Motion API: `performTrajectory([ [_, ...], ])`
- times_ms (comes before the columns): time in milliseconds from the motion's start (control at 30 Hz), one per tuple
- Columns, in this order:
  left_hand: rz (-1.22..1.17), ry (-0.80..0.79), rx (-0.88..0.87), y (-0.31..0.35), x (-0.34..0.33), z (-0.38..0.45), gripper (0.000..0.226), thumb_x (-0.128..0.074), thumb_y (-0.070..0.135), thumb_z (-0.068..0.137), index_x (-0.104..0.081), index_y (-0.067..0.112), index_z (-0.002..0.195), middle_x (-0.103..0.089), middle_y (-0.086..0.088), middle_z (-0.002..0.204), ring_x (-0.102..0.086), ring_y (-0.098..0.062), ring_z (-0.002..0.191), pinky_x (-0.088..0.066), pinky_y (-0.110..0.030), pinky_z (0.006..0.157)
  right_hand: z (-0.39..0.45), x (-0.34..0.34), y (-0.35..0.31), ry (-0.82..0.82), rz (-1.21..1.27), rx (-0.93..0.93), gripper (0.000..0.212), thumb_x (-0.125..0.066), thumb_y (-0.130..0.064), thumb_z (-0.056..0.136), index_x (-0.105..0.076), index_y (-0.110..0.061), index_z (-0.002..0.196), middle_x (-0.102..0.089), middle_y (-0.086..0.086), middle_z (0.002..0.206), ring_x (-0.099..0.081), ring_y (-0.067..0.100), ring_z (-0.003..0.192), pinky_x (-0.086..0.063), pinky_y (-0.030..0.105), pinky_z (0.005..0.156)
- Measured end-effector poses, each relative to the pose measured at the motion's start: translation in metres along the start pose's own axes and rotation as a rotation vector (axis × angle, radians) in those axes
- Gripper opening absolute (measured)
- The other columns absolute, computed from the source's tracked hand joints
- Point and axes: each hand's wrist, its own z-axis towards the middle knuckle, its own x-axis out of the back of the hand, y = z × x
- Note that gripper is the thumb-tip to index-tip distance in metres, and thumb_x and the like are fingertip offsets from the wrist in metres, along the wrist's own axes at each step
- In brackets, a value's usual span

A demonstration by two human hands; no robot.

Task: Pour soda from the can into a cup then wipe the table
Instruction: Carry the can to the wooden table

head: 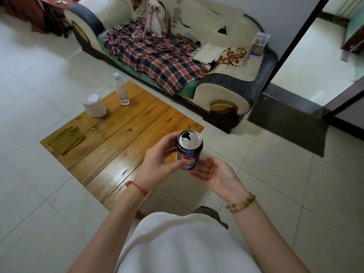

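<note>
1. Head view, item: can, blue, opened at the top, held upright with its long axis near vertical, above the near right corner of the counter.
2. Left hand: fingers curled round the can's side, gripping it.
3. Right hand: palm up, fingers straight and relaxed, just beside the can's base; contact cannot be told.
4. Cup: white, standing mouth-down at the counter's far left, well apart from the can, away and to the left of it.
5. Cloth: olive, flat on the counter's left edge, nearer than the cup.
6. Judgement: cup must be turned upright before pouring; the free right hand is likely the one for it, though it must cross the counter to reach.
7. Also present: clear bottle beside the cup.
</note>
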Motion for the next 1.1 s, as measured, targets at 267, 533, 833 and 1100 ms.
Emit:
performTrajectory([
  [267,0.024,0.189,0.075,-0.019,0.003,0.081,0.067,-0.082,0.004,0.074,-0.053,0.012,0.133,-0.062,0.003,0.129,-0.059,-0.006,0.120,-0.048,-0.025,0.103,0.088,-0.019,-0.071,-0.079,-0.144,-0.092,0.041,-0.030,-0.022,0.104,-0.057,0.006,0.119,-0.066,0.024,0.106,-0.063,0.035,0.099,-0.050,0.045,0.095],
  [533,0.069,0.413,0.140,-0.020,-0.001,0.167,0.070,-0.080,0.008,0.077,-0.048,0.014,0.140,-0.060,0.007,0.132,-0.055,0.001,0.123,-0.045,-0.023,0.106,0.179,-0.046,-0.166,-0.199,-0.372,-0.257,0.037,-0.032,-0.020,0.103,-0.059,0.004,0.108,-0.070,0.022,0.095,-0.066,0.034,0.091,-0.056,0.042,0.083],
  [833,0.005,0.641,0.257,-0.029,-0.008,0.239,0.067,-0.077,0.004,0.080,-0.048,0.015,0.140,-0.059,0.005,0.135,-0.053,-0.005,0.128,-0.045,-0.033,0.108,0.261,-0.072,-0.242,-0.353,-0.606,-0.343,0.039,-0.031,-0.020,0.103,-0.058,0.006,0.117,-0.065,0.027,0.116,-0.063,0.035,0.107,-0.052,0.043,0.093],
  [1100,-0.098,0.977,0.337,-0.057,-0.012,0.268,0.060,-0.074,0.001,0.081,-0.052,0.027,0.130,-0.062,0.010,0.129,-0.057,-0.009,0.123,-0.048,-0.036,0.106,0.309,-0.096,-0.235,-0.552,-0.950,-0.175,0.035,-0.040,-0.024,0.104,-0.059,-0.008,0.127,-0.067,0.009,0.121,-0.062,0.023,0.115,-0.052,0.032,0.095],
])
